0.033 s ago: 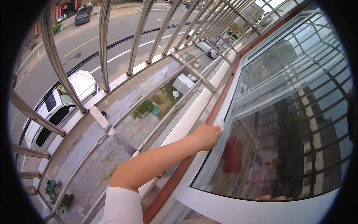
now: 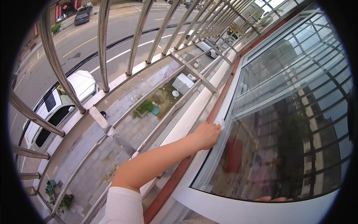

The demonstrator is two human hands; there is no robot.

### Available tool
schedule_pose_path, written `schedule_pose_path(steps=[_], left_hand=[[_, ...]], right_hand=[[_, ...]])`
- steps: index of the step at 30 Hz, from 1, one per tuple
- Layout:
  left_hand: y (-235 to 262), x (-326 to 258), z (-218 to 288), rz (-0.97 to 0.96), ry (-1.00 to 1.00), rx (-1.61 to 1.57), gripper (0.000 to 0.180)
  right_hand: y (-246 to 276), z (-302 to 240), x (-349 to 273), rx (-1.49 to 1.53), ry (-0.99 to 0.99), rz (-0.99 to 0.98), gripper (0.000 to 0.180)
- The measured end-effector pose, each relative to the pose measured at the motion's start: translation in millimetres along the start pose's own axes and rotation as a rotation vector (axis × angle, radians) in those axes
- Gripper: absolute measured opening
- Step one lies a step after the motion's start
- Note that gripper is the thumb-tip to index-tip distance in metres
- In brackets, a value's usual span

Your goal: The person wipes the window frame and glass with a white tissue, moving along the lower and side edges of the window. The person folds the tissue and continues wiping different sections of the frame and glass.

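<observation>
Reaching out past the window (image 2: pixel 291 123), the left hand (image 2: pixel 207 135) presses a small white cloth (image 2: pixel 220 122) against the white window frame (image 2: pixel 228 108), right at the frame's left edge where it meets the glass. The fingers are curled together over the cloth, which shows only as a pale scrap poking out above the knuckles, touching the frame. The bare forearm runs from a white sleeve (image 2: pixel 123 205) at the lower edge up to that spot, crossing a reddish strip (image 2: pixel 179 173) that lies alongside the frame.

The right hand (image 2: pixel 274 199) shows only as a sliver of fingertips on the bottom edge of the frame, just under the glass; whether it is spread or closed cannot be told from this little.

The glass pane is dark and mirrors the metal bars and some buildings. To the left of the frame a cage of steel bars (image 2: pixel 102 44) curves out and over, with a horizontal rail (image 2: pixel 194 72) joining them. Far below, through the bars, lie a paved yard (image 2: pixel 123 123), a white car (image 2: pixel 59 104) parked at the kerb, and a road (image 2: pixel 123 33) with painted lines; a dark car (image 2: pixel 82 16) stands at the top left corner of the view
</observation>
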State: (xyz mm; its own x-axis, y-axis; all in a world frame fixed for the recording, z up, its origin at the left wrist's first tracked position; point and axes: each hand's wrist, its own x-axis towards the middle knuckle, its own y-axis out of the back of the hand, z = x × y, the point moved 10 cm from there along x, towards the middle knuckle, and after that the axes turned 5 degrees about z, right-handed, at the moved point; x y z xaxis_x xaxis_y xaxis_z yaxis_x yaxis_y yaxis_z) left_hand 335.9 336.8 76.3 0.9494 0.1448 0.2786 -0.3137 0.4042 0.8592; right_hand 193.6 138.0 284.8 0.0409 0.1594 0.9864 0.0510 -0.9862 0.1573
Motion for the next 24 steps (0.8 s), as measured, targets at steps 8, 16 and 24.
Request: schedule_pose_path(steps=[8, 16, 24], left_hand=[[-20.6, 124.3, -54.5, 0.291, 0.123, 0.008, 0.041], [-21.9, 102.1, -42.2, 0.094, 0.097, -0.106, 0.051], [12.4, -62.5, 11.6, 0.167, 0.136, -0.317, 0.049]], right_hand=[[-4.7, 4.4, -5.6, -0.002, -0.011, -0.017, 0.043], [3.7, -0.3, -8.7, -0.024, 0.01, -0.034, 0.042], [19.6, -28.4, -18.3, 0.027, 0.135, -0.026, 0.041]])
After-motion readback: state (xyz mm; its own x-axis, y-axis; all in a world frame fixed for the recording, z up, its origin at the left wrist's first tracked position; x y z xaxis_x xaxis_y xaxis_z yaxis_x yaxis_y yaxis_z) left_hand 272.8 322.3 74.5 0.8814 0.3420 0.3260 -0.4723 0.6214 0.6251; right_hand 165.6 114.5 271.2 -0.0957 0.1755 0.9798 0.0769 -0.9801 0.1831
